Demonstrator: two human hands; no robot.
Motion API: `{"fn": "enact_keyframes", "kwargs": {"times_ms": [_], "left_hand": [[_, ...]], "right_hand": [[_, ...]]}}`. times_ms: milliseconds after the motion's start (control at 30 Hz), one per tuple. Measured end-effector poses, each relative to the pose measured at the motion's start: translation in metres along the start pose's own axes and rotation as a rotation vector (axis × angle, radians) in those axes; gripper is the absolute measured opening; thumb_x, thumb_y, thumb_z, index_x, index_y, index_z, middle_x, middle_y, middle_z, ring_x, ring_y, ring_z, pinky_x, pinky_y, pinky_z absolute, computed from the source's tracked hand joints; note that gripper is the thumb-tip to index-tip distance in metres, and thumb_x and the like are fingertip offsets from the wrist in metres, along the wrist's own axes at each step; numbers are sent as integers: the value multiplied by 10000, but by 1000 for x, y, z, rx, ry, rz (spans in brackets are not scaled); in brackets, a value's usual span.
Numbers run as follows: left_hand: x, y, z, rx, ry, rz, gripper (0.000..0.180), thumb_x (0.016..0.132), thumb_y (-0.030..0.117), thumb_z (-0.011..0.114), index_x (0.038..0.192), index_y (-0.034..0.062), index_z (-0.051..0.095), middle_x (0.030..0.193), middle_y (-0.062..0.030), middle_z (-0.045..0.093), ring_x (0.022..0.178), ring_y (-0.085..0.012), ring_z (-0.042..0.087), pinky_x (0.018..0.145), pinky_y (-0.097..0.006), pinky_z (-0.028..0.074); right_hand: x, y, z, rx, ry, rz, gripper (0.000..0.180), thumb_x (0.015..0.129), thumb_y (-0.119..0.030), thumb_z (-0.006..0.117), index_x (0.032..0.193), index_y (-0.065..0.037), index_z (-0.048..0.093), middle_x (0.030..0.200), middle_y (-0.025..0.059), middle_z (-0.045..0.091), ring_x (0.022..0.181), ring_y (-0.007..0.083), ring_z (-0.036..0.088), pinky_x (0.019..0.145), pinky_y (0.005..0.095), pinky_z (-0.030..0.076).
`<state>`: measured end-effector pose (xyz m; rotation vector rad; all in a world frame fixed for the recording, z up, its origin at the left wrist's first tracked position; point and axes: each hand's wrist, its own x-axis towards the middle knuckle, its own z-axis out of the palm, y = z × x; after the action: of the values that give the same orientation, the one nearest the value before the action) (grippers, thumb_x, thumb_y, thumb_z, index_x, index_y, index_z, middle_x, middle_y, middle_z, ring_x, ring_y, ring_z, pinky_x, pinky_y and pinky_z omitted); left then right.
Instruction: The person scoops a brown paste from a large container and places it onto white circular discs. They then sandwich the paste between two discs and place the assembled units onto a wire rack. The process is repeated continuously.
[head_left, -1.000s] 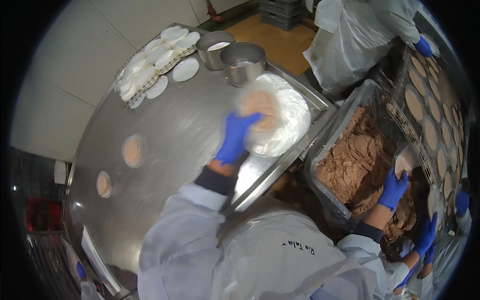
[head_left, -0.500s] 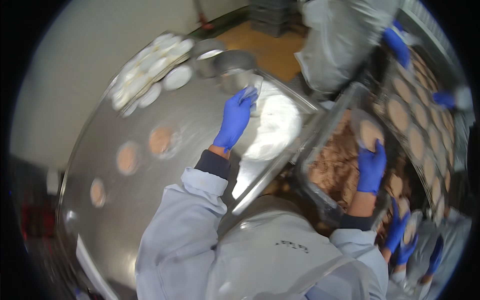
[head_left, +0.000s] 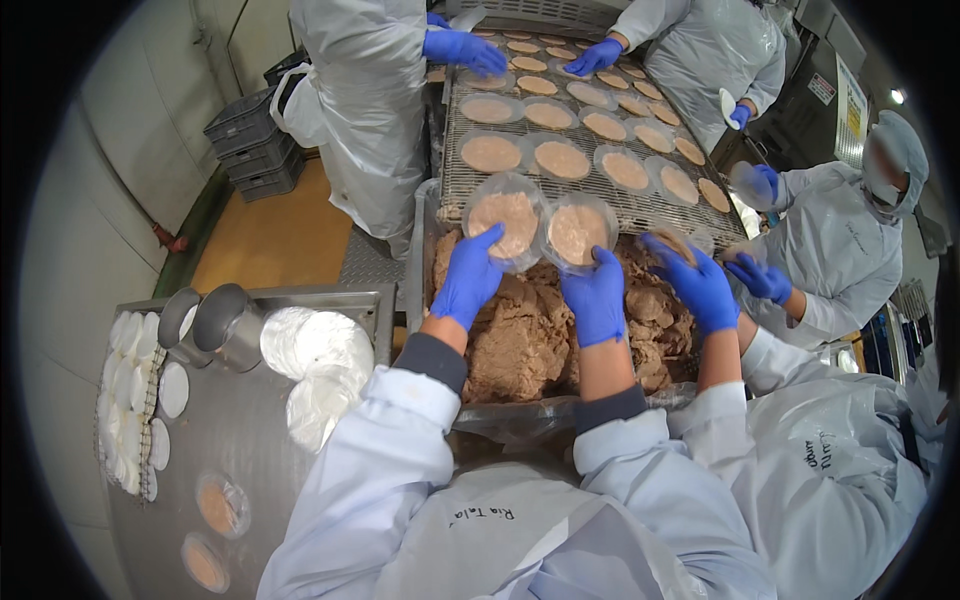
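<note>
Pinched in my left hand [head_left: 472, 275] is a round, flat patty of pinkish-brown ground meat [head_left: 503, 222] on a clear plastic disc. My right hand [head_left: 595, 300] grips the edge of a second patty [head_left: 578, 234], likewise on a clear round sheet. Both hands wear blue gloves, and the two patties sit side by side, their sheets nearly touching. Below them lies a lined tub [head_left: 530, 408] heaped with ground meat [head_left: 520, 340]. Just past the patties is the near end of a wire-mesh conveyor [head_left: 450, 150] with rows of patties on plastic discs.
Close on my right, a co-worker's gloved hand [head_left: 700, 285] holds another patty over the tub. Other people stand around the conveyor. On the steel table [head_left: 240, 420] at left are two metal cylinders [head_left: 225, 325], stacked plastic sheets [head_left: 318, 350], white discs [head_left: 130, 370] and patties [head_left: 215, 505].
The view has swung from the steel table toward the conveyor. My left hand has left the plastic sheets and now holds a patty next to the right hand's patty, beyond the tub's middle.
</note>
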<state>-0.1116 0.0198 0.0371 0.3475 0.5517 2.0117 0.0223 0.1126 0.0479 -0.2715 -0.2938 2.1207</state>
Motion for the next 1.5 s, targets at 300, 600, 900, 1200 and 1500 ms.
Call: {"fn": "enact_keyframes", "kwargs": {"times_ms": [300,600,900,1200,1500], "left_hand": [[-79,42,-16,-127,141,-55,444,845,102,518,1236,-17,345,1221,-180,442,1120,-329,449,942,-495,374],[-87,58,-84,-170,373,48,421,870,277,499,1187,19,395,1191,-178,456,1108,-320,445,955,-463,361],[-8,16,-14,-87,-13,86,443,826,185,573,1177,-34,416,1163,-149,485,1056,-249,489,891,-366,425],[-67,30,-56,6,204,150,378,858,169,510,1168,-31,428,1099,-144,522,988,-233,534,848,-331,447],[-141,81,-35,31,148,316,367,850,200,543,1146,0,458,1036,-82,538,950,-177,522,835,-271,427]], "right_hand": [[-10,-27,118,-271,-136,-474,349,826,-107,534,1148,-10,440,1100,110,540,1041,262,517,911,469,401],[-27,19,17,-280,132,-127,567,871,-237,423,1360,-95,173,1382,106,241,1279,257,237,1006,428,228],[-23,3,27,-55,253,-91,701,802,-460,486,1327,-68,238,1391,109,238,1265,265,267,1013,450,248],[-31,9,36,-221,51,-107,468,826,-203,534,1225,-16,374,1253,174,424,1131,299,435,956,435,363],[-93,153,52,-858,-278,31,523,806,-134,561,1257,41,360,1217,129,468,1059,210,500,917,291,377]]}}
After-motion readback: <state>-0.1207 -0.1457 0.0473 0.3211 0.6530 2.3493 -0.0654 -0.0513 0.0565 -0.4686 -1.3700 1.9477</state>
